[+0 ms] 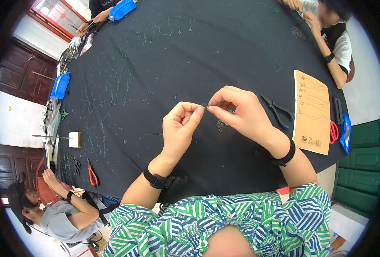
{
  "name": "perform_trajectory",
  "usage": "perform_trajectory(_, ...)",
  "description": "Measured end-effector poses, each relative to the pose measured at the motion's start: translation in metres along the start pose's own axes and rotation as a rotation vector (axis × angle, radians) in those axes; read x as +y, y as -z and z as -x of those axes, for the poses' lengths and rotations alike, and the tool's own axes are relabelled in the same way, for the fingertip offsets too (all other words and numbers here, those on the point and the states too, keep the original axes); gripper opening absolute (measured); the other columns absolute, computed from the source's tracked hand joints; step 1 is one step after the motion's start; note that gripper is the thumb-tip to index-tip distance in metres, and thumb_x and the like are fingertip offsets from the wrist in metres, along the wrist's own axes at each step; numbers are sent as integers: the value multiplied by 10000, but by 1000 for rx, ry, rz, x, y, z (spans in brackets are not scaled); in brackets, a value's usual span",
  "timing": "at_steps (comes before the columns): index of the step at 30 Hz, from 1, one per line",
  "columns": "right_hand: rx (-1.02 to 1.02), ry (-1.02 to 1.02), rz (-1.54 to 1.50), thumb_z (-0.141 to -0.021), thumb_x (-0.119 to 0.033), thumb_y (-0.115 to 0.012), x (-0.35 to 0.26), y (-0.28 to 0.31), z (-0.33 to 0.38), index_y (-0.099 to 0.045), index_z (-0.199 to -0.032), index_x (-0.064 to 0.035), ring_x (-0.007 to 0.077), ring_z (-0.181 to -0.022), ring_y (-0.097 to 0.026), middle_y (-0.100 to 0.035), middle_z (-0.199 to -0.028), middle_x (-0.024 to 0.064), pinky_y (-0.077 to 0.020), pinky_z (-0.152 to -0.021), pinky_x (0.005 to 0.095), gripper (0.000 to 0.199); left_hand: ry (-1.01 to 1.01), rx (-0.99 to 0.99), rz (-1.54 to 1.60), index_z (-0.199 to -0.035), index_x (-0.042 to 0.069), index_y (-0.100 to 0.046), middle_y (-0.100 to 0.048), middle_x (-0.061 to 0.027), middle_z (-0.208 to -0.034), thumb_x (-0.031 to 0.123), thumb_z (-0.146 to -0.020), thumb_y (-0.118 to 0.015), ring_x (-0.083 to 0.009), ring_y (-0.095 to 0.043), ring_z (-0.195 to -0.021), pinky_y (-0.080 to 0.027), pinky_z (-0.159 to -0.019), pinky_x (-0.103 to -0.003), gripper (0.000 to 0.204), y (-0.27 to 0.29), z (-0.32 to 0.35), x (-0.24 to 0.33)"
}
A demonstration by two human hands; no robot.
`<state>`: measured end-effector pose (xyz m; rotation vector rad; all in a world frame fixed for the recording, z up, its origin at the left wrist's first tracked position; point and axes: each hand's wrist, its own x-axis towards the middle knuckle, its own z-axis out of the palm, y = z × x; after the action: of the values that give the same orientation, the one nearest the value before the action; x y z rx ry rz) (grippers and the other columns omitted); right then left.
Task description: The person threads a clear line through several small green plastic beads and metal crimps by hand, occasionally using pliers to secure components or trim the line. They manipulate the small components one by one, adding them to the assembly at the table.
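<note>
Pinching a thin green wire (205,106) between thumbs and forefingers, the left hand (179,128) and right hand (241,113) are meeting above a black cloth-covered table (164,55). Fingers of both hands are curling tightly together on the wire's ends, wrists bending inward, forearms rising from the lower edge. Small dark metal clips (221,125) are lying just beneath the right hand. Blue-handled pliers (278,110) are resting beside a tan card (312,113) strung with wire samples.
</note>
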<state>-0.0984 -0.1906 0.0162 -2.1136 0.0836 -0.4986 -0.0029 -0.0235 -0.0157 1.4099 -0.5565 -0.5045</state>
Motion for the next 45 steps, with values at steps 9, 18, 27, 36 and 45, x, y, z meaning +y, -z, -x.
perform_trajectory(9, -26, 8, 9, -849, -135, -707, -1, 3, -1, -655, -860, -24, 194, -661, -656, -649, -789, 91, -493, -577, 311, 123, 27, -41, -18, -957, 4, -667, -363, 134, -635, 95, -938, -678, 26, -324, -579, -287, -543, -167, 94, 1, 1, 0)
perform_trajectory(18, -14, 389, 257, -793, -84, -712, -3, 22, -9, -645, -851, -73, 238, -829, -649, -654, -881, 37, -515, -648, 338, 89, 149, -111, 28, -985, 27, -666, -614, 74, -786, 99, -954, -643, 24, -472, -658, -350, -589, -149, 82, 8, 2, 4)
perform_trajectory(27, -105, 373, 213, -755, -40, -707, -4, 15, -7, -611, -805, -57, 247, -833, -614, -638, -867, 50, -514, -689, 361, 109, 152, -170, 41, -974, 37, -681, -593, 87, -761, 116, -956, -643, 28, -440, -627, -319, -564, -152, 90, 5, 5, 10)
perform_trajectory(36, -159, 276, 115, -785, -37, -696, 0, 16, -6, -603, -819, -38, 268, -802, -616, -631, -860, 78, -505, -669, 364, 99, 287, -191, 98, -979, 65, -678, -536, 110, -713, 160, -964, -637, 24, -355, -562, -246, -499, -167, 105, 7, 3, 12)
perform_trajectory(45, -128, 187, 113, -808, -73, -691, -5, 9, -1, -600, -830, -46, 278, -683, -621, -610, -804, 91, -485, -590, 361, 98, 338, -226, 114, -976, 64, -671, -544, 101, -722, 178, -973, -631, 25, -350, -554, -240, -483, -166, 121, 8, 3, 8)
